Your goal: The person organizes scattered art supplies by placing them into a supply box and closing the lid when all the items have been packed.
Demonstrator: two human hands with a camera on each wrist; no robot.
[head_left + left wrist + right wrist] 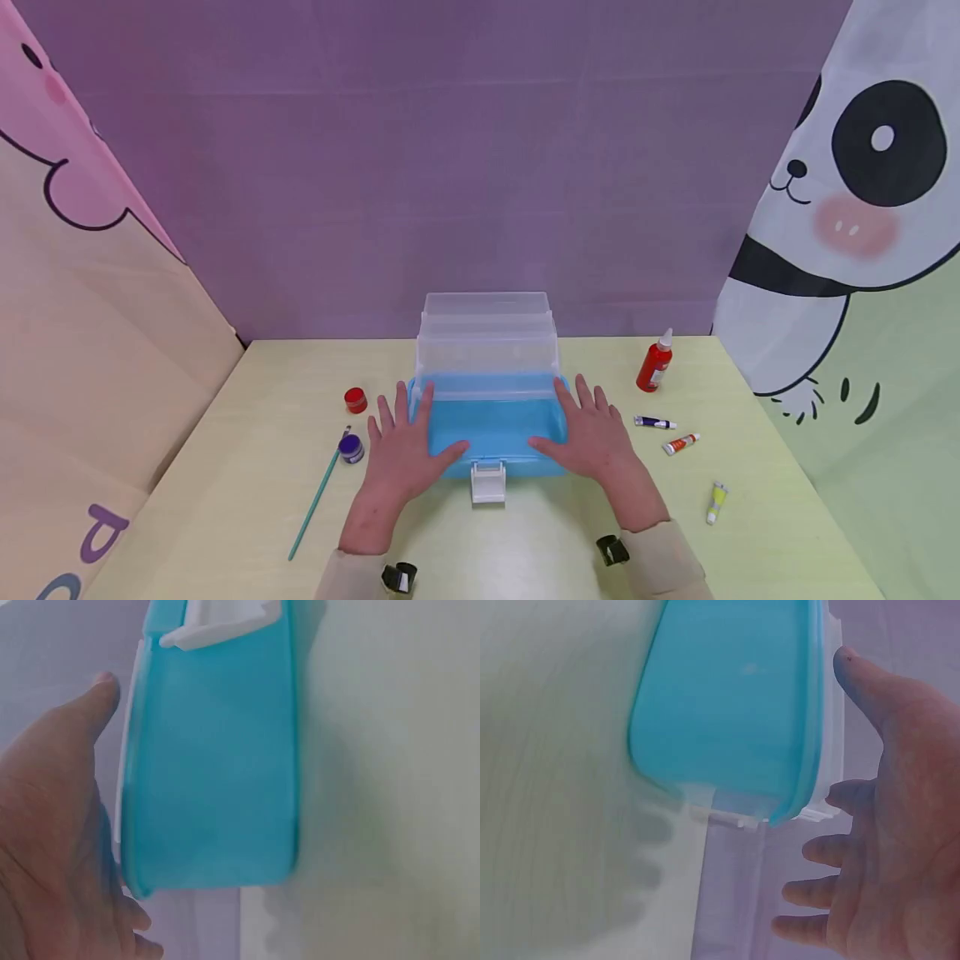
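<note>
A blue storage box [495,429] with a white front latch [488,483] stands at the middle of the table, its translucent tiered upper part [487,333] raised at the back. Over its left side my left hand [405,454] is spread, fingers pointing away and thumb toward the middle. My right hand [596,433] mirrors it over the right side. Neither hand grips anything. From the left wrist, the thumb reaches beside the rim of the box [214,765]. The right wrist view has the straight fingers next to the box's other end [724,697].
Left of the box are a red paint jar [356,400], a purple paint jar [351,449] and a teal paintbrush [318,496]. On the right stand a red bottle [654,367] and a purple tube [655,422], an orange tube [681,443] and a yellow tube [717,502].
</note>
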